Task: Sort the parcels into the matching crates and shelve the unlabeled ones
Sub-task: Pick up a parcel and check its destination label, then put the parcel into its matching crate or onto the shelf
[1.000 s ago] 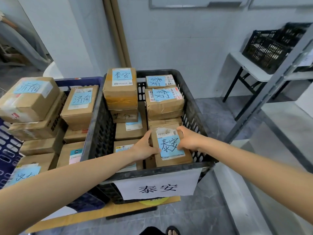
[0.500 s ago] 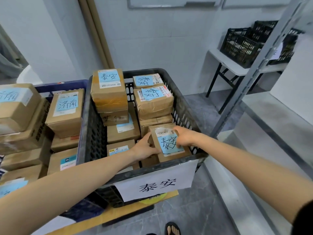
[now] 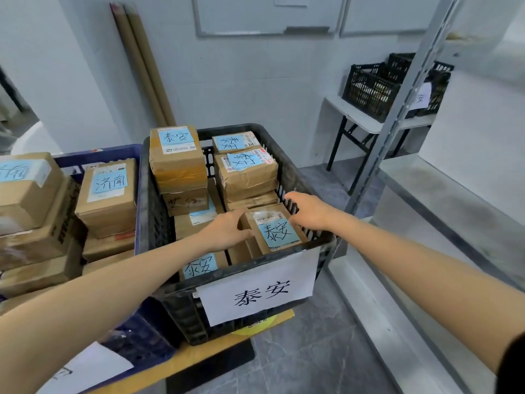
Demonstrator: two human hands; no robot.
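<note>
A small cardboard parcel (image 3: pixel 277 231) with a blue handwritten label lies in the front right corner of the black crate (image 3: pixel 159 223). The crate carries a white paper sign (image 3: pixel 258 291) with the same two characters. My left hand (image 3: pixel 227 228) presses the parcel's left side and my right hand (image 3: pixel 308 211) grips its right side, next to the crate wall. Several more brown parcels with the same blue labels fill that crate, two stacks at the back.
A blue crate (image 3: pixel 96 155) on the left holds parcels with a different label. Both crates rest on a yellow cart deck (image 3: pixel 199 354). A metal shelf upright (image 3: pixel 397 109) and shelf board (image 3: pixel 454 211) stand right. Black crates (image 3: pixel 372 86) sit on a far white table.
The view has swung right and closer. Both hands stay on the parcel, which sits slightly lower in the crate's front right corner; another labelled parcel now shows under my left forearm.
</note>
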